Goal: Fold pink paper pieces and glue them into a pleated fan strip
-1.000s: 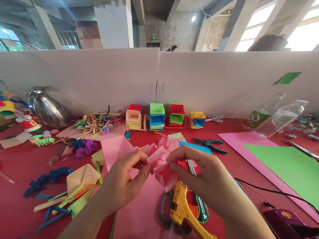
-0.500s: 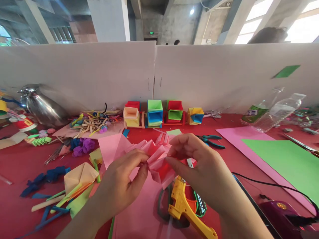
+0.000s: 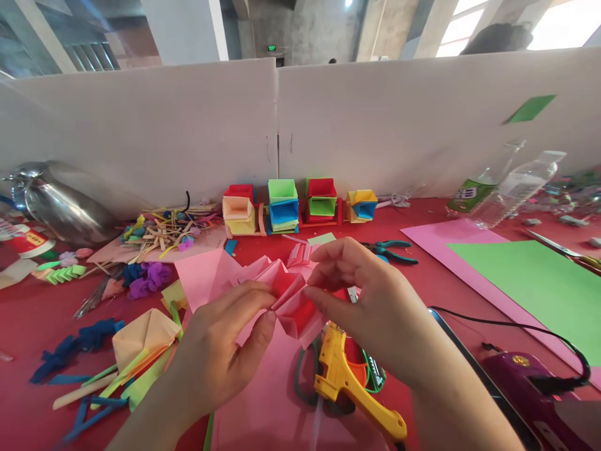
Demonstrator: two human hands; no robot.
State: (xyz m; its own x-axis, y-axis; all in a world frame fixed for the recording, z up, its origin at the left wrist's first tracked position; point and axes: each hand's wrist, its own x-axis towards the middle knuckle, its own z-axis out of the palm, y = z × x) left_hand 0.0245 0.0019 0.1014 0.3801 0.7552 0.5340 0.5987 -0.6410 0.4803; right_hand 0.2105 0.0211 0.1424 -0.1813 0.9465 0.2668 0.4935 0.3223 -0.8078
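Between my hands is a folded pink paper piece (image 3: 292,304) with pleats and red-looking hollows. My left hand (image 3: 230,338) pinches its left edge between thumb and fingers. The thumb and fingertips of my right hand (image 3: 361,294) close on its right side, partly covering it. Just below lies a yellow glue gun (image 3: 342,369), on a pink paper sheet (image 3: 263,401). Another pink folded sheet (image 3: 204,279) sticks out behind my left hand. Dark scissor handles (image 3: 305,376) show partly beneath the glue gun.
Small coloured paper boxes (image 3: 283,203) stand along the white partition (image 3: 141,131). Teal pliers (image 3: 394,250), plastic bottles (image 3: 521,188) and green paper (image 3: 530,282) lie to the right. A steel jug (image 3: 66,200), craft sticks (image 3: 164,238) and paper scraps (image 3: 145,338) are on the left.
The view has tilted down and shifted slightly right. Both hands keep their hold on the pink paper, and its folds look spread a little wider.
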